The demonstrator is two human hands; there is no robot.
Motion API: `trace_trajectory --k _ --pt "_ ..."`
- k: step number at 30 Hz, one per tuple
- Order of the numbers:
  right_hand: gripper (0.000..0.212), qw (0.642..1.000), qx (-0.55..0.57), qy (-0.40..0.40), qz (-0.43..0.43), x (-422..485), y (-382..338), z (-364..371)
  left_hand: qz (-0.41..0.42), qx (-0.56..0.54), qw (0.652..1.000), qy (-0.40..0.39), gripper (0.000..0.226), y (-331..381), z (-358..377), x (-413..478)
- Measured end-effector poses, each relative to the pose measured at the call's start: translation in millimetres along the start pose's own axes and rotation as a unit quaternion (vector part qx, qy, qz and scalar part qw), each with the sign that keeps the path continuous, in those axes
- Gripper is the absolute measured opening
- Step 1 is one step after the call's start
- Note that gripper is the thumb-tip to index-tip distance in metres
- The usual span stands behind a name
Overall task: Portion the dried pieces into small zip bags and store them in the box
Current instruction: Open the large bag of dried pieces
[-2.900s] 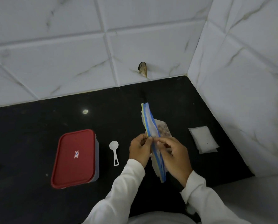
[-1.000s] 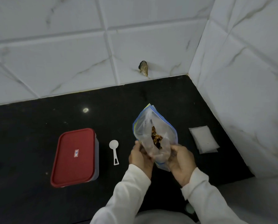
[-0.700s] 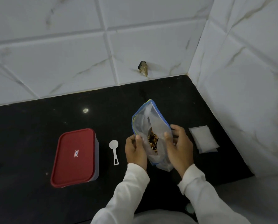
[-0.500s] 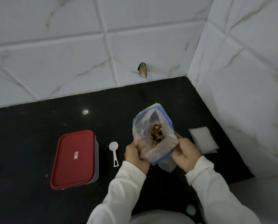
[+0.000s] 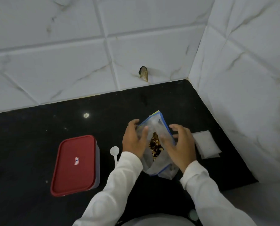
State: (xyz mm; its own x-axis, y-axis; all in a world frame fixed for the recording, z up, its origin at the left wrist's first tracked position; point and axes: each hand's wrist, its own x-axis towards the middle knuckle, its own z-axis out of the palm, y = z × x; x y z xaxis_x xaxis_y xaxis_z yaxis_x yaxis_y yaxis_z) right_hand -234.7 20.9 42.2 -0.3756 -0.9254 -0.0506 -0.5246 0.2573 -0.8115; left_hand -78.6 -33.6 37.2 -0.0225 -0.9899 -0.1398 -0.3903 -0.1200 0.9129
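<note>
My left hand (image 5: 133, 141) and right hand (image 5: 181, 145) pinch the big bag (image 5: 154, 123) agape; small zip bags (image 5: 206, 145) by the counter's (image 5: 30, 136) right edge look unfilled, box (image 5: 75, 165) lidded.

A black table (image 5: 25, 137) meets white marbled wall tiles (image 5: 57, 70); a small brown stub (image 5: 143, 75) sticks out of the wall.

1. White veined wall tiles (image 5: 70, 70) fill the upper frame, meeting a side wall (image 5: 250, 79) at right.
2. Black counter (image 5: 30, 136) below, with a light glint (image 5: 86, 115).
3. Dark chip (image 5: 143, 75) in one tile, upper centre.
</note>
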Motion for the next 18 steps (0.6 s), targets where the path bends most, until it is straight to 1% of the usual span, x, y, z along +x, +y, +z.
trace_trajectory --k 2,3,5,7,8,9,10,11,12,13,14,15,16,17,18 --pt "0.044 0.999 -0.044 -0.002 -0.022 8.8 1.8 5.9 0.017 0.096 0.995 -0.015 0.036 2.2 5.3 11.0" --pt "0.04 0.998 -0.056 -0.005 -0.034 12.5 2.3 8.0 0.022 0.122 0.992 -0.014 0.03 5.1 5.9 14.0" --pt "0.029 0.998 -0.056 -0.021 -0.019 18.2 3.9 11.3 0.012 0.117 0.993 -0.009 0.018 5.5 7.2 18.0" --pt "0.02 0.998 -0.015 -0.04 0.043 24.9 5.4 11.6 0.002 0.112 0.994 -0.012 0.017 7.3 7.3 21.7" --pt "0.02 0.994 0.04 -0.047 0.096 29.8 5.5 10.1 -0.019 0.088 0.996 -0.019 0.019 10.5 6.0 23.2" --pt "0.024 0.977 0.133 -0.052 0.161 36.7 5.9 7.2 -0.065 0.02 0.997 -0.03 0.023 12.6 3.9 26.5" --pt "0.029 0.935 0.26 -0.06 0.232 45.9 8.0 3.7 -0.141 -0.083 0.985 -0.049 0.027 13.1 1.6 31.7" --pt "0.034 0.86 0.404 -0.075 0.302 53.4 10.0 -1.0 -0.231 -0.217 0.945 -0.084 0.028 13.7 -0.5 35.2" --pt "0.037 0.759 0.532 -0.085 0.365 58.0 11.1 -5.8 -0.319 -0.376 0.861 -0.124 0.027 10.9 -2.6 37.2" --pt "0.04 0.67 0.612 -0.083 0.411 61.0 13.7 -10.3 -0.383 -0.497 0.763 -0.154 0.024 8.7 -4.8 37.4" --pt "0.041 0.635 0.637 -0.08 0.43 64.2 17.2 -12.6 -0.416 -0.547 0.707 -0.167 0.02 3.9 -6.4 38.0" --pt "0.04 0.648 0.622 -0.082 0.43 65.9 18.5 -14.4 -0.426 -0.546 0.7 -0.173 0.018 4.4 -6.7 37.0" --pt "0.036 0.7 0.571 -0.081 0.42 65.2 18.7 -15.8 -0.419 -0.486 0.748 -0.17 0.018 2.5 -4.4 38.2" --pt "0.029 0.768 0.497 -0.067 0.398 63.8 18.9 -16.5 -0.387 -0.373 0.828 -0.159 0.019 1.3 -2.5 38.4" --pt "0.024 0.839 0.408 -0.047 0.358 59.7 16.3 -18.6 -0.336 -0.233 0.903 -0.129 0.02 0.4 -0.9 38.0"
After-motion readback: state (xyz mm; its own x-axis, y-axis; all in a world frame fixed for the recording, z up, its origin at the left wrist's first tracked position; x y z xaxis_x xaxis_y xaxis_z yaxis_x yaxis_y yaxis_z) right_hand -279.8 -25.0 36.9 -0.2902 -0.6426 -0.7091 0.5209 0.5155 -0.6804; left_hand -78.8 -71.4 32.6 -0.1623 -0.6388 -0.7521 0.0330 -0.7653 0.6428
